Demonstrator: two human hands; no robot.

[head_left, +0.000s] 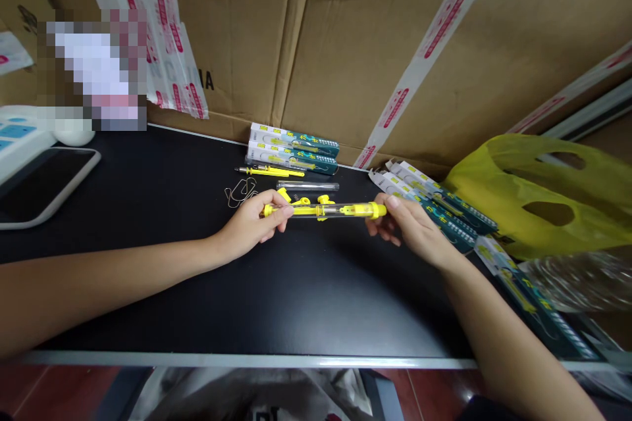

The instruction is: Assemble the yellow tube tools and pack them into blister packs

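Observation:
A tubular spring scale [328, 211] with a clear barrel and yellow ends lies level between my two hands, above the black table. My left hand [261, 218] is closed round its left end, thumb on top. At the other end, my right hand [407, 222] pinches the yellow cap between thumb and fingers. Just behind the scale are small yellow plastic parts [301, 202], partly hidden by it, and an empty clear tube [307, 186]. Bent wire hooks [241, 191] lie beyond my left hand. Yellow inner rods with springs [271, 171] rest farther back.
Printed spring scale boxes [293, 145] are stacked at the back, and more boxes [444, 200] lie to the right. A yellow plastic bag [498, 197] stands beside them. At left are a phone [44, 181] and a white power strip [22, 135]. Large cardboard [365, 46] walls the back.

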